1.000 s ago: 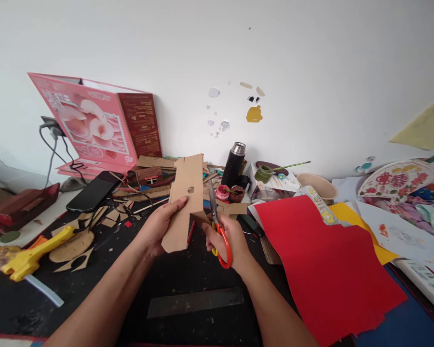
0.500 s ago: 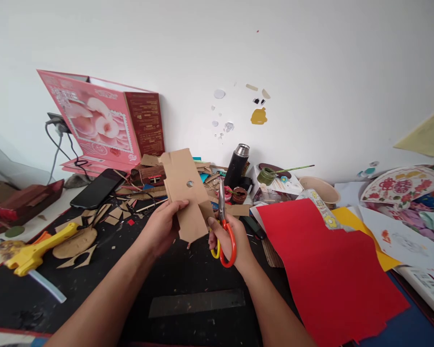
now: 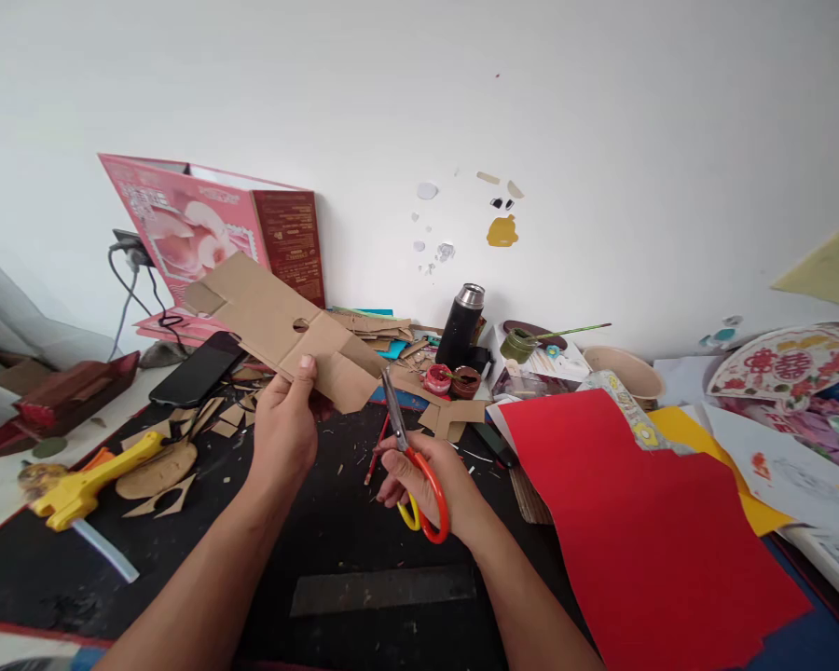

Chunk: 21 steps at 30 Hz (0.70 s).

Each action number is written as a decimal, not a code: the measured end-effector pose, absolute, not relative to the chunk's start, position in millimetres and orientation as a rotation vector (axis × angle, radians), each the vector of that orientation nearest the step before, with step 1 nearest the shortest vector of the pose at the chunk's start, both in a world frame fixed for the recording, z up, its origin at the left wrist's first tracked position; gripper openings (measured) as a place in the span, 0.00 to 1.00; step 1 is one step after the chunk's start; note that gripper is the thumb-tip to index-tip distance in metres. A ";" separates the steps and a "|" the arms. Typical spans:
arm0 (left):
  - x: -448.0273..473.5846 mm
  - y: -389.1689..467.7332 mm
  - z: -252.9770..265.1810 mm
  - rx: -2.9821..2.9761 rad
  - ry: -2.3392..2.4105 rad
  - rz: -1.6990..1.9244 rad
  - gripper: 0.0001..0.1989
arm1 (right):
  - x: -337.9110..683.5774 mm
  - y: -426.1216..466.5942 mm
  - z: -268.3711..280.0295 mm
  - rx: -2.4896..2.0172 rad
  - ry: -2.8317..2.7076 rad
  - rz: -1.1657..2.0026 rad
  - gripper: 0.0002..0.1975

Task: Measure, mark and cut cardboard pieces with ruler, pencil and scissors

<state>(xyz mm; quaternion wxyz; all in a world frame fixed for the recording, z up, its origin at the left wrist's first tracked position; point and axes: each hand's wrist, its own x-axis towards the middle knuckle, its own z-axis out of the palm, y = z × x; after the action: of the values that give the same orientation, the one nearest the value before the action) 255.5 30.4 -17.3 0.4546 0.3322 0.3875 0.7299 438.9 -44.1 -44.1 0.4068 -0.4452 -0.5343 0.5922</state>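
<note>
My left hand (image 3: 286,429) is closed on a piece of brown cardboard (image 3: 266,312), thumb on top and the other fingers partly hidden behind it. The cardboard has a small round hole, fold lines and notched edges, and it tilts up to the left. In my right hand (image 3: 433,485) is a pair of scissors (image 3: 400,431) with an orange and a yellow handle loop. Their blades look closed together and point up toward the cardboard's right end, close to its corner; whether they touch cannot be told.
A black thermos (image 3: 460,326) and small paint jars (image 3: 437,379) stand behind the hands. Red paper (image 3: 629,522) covers the right side. On the left lie a yellow glue gun (image 3: 84,485), a phone (image 3: 197,368) and cardboard scraps. A ruler (image 3: 384,589) lies in front.
The cardboard has turned from nearly upright to tilted leftward, and my left hand has moved left. The scissors have dropped slightly and lean left. The view has shifted a little.
</note>
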 end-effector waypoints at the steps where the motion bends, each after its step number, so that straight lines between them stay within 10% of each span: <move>1: 255.0 32.0 -18.9 0.803 0.956 1.811 0.25 | 438.4 -44.6 -45.5 -1.107 -1.362 1.523 0.37; 21: 252.3 28.9 -19.3 0.881 1.024 1.644 0.27 | 446.2 -48.0 -47.9 -1.098 -1.570 1.590 0.44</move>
<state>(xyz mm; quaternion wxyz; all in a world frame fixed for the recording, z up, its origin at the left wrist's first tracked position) 252.3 28.9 -19.3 0.4854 0.3621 0.4209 0.6753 446.2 -48.0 -47.9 0.3204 -0.4177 -0.5973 0.6050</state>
